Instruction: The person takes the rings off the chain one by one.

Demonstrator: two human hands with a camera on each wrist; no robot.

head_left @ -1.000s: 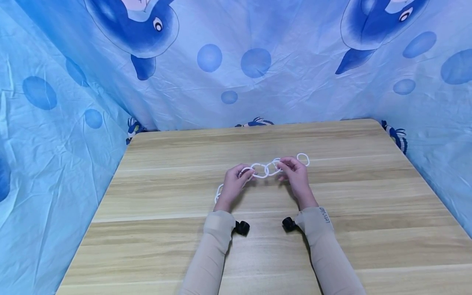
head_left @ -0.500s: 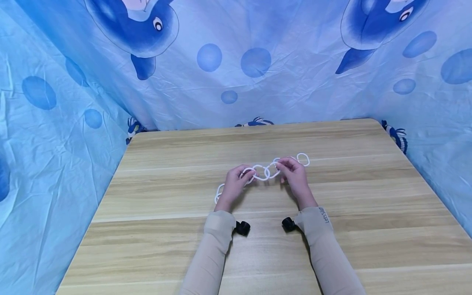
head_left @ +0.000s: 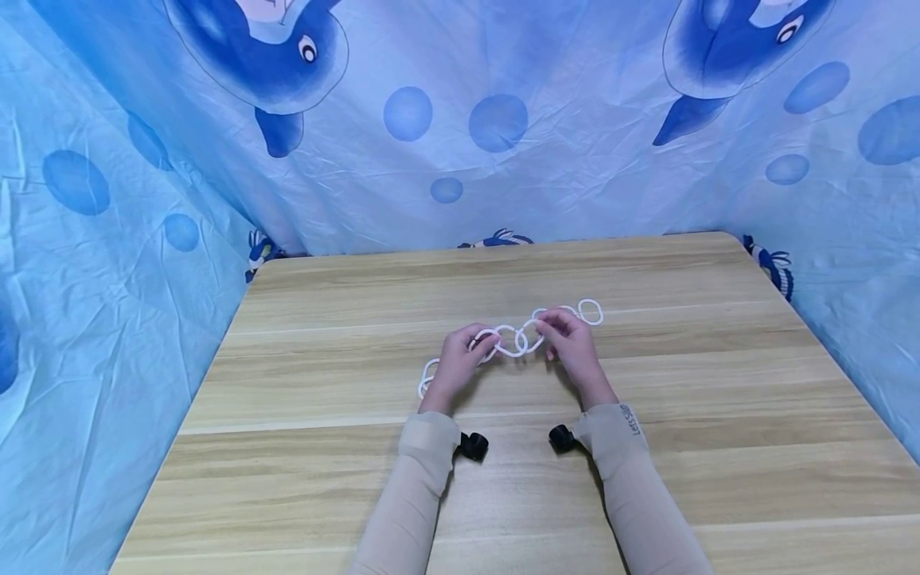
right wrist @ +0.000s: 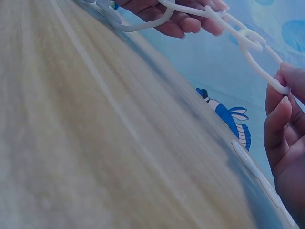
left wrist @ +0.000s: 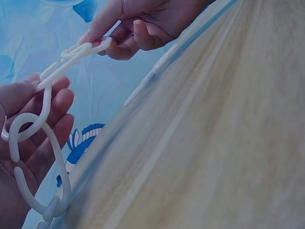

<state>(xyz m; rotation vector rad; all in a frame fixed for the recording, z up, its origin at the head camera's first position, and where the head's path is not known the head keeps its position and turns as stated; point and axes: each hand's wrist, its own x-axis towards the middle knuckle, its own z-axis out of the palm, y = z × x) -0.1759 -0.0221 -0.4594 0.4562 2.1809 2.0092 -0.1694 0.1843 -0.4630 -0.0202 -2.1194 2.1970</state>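
A chain of white plastic links, some with a gap in the ring, stretches between the two hands above the table. My left hand pinches one link between thumb and fingers. From there further links hang past the palm down to the wood. My right hand pinches the end of a link at the other side, and its remaining fingers are curled in. Behind the right hand, more white links lie on the tabletop, partly hidden by that hand in the head view.
The wood-grain table reaches back to a blue curtain printed with whales and bubbles. Small black cameras sit at the inner side of both sleeve cuffs.
The stretch of chain between the hands has dipped slightly toward the person. My right hand has shifted a little left, showing more of the links behind it.
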